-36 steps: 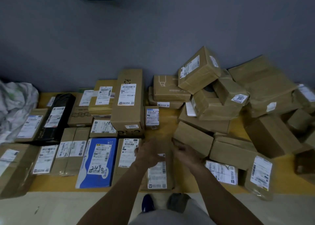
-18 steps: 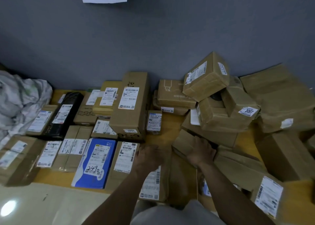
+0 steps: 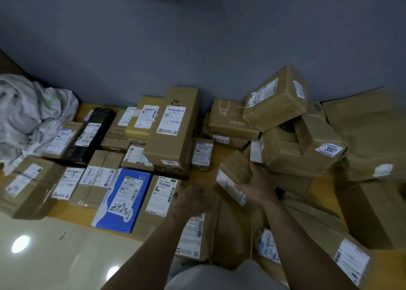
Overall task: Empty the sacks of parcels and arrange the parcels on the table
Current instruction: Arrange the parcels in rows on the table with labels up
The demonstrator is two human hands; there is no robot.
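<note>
Right hand [image 3: 259, 186] grips tilted parcel [image 3: 236, 171] above yellow table [image 3: 70, 211]; grey wall [image 3: 197, 48] behind.

Sack [image 3: 28, 116] left; flat parcels [image 3: 123, 193] middle; piled boxes [image 3: 296, 140] right.

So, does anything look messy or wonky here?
Yes. On the right, the boxes lie in a jumbled heap: the top box sits tilted above the 3007 box. On the left, parcels like the blue parcel lie flat in rows. The right hand holds a small box askew.
</note>
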